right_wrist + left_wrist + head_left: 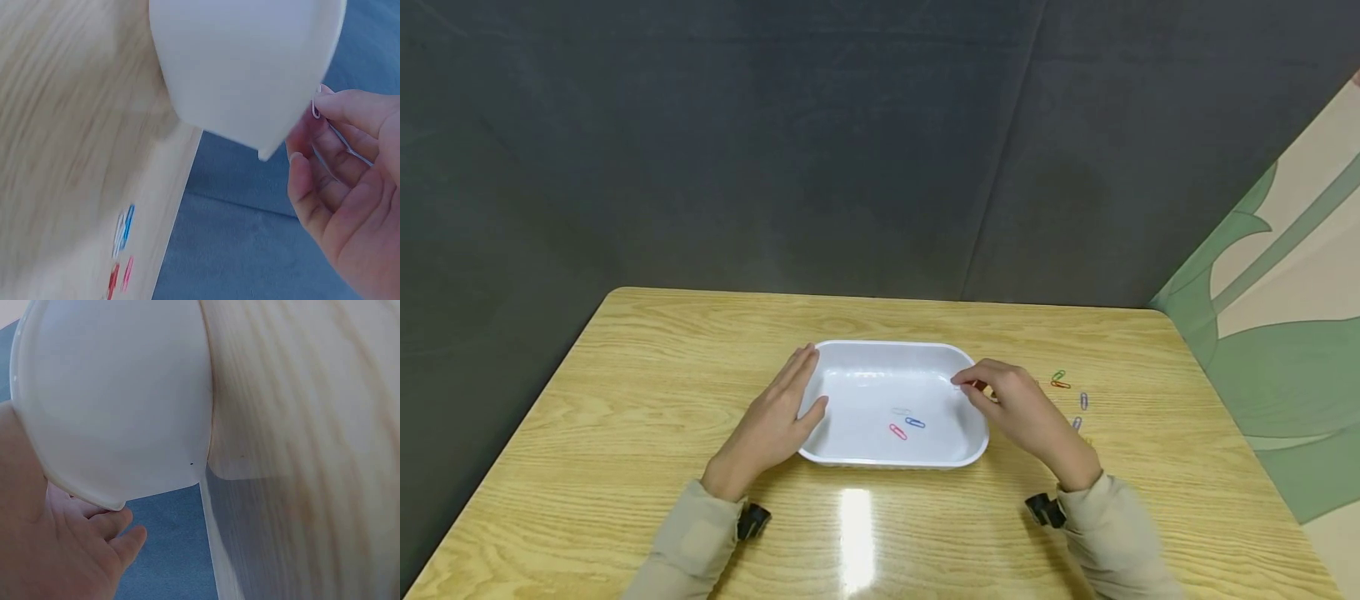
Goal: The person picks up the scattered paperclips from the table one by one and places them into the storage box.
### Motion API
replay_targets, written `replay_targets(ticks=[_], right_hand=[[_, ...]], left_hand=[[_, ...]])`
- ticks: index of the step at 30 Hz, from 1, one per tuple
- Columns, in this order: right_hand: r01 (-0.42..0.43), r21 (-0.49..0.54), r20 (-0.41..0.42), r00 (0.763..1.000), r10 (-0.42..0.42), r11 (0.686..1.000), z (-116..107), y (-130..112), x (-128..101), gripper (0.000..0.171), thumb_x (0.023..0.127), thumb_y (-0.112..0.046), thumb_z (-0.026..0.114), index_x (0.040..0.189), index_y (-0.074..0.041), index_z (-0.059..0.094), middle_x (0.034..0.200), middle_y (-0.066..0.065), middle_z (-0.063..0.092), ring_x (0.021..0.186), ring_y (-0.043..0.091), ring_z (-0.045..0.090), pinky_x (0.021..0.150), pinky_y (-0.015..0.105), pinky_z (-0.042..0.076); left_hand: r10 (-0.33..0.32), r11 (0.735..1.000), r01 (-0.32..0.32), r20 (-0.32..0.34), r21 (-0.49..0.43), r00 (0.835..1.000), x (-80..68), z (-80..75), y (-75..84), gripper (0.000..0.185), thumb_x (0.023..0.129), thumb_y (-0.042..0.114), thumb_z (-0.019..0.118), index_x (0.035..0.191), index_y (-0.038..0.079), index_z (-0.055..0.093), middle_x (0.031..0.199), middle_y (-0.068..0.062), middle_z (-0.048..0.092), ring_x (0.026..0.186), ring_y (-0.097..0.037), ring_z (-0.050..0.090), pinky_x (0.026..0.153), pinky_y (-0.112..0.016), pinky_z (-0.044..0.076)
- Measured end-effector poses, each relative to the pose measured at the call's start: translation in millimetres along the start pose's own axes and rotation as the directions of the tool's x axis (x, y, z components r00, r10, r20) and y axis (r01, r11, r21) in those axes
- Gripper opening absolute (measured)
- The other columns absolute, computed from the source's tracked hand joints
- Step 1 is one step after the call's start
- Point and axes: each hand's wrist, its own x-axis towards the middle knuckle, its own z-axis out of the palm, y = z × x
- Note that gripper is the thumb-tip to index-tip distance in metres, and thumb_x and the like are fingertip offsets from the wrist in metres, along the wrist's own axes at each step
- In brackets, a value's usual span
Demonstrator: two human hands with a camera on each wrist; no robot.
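Note:
A white oblong tray (857,400) lies on the wooden table between the two hands. On its floor are a blue paper clip (915,422), a pink paper clip (898,432) and a pale paper clip (901,411). My left hand (777,417) rests along the tray's left rim, fingers extended and thumb reaching over the edge. At the right end, my right hand (1011,400) pinches a small pale paper clip (316,105) between thumb and finger, over the rim; the fingers hide part of it.
Right of the tray, several loose paper clips lie on the table (625,417), among them a green paper clip (1058,375), a red paper clip (1060,384) and a purple paper clip (1083,401). A dark cloth (775,167) hangs behind the table's far edge.

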Motion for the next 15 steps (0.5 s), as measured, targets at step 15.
replay_targets(ticks=[15], right_hand=[[0.046, 0.032, 0.026, 0.999, -0.047, 0.998, 26.6, -12.1, 13.3, 0.013, 0.091, 0.0, 0.067, 0.1, -0.003, 0.076, 0.091, 0.006, 0.073, 0.075, 0.008, 0.057, 0.066, 0.024, 0.052]], left_hand=[[-0.004, 1.0, 0.004, -0.002, -0.003, 1.0, 0.0, 0.6, 0.3, 0.067, 0.103, 0.033, 0.048, 0.157, 0.002, 0.022, 0.166, -0.013, 0.019, 0.155, -0.03, 0.016, 0.124, -0.048, 0.022]])
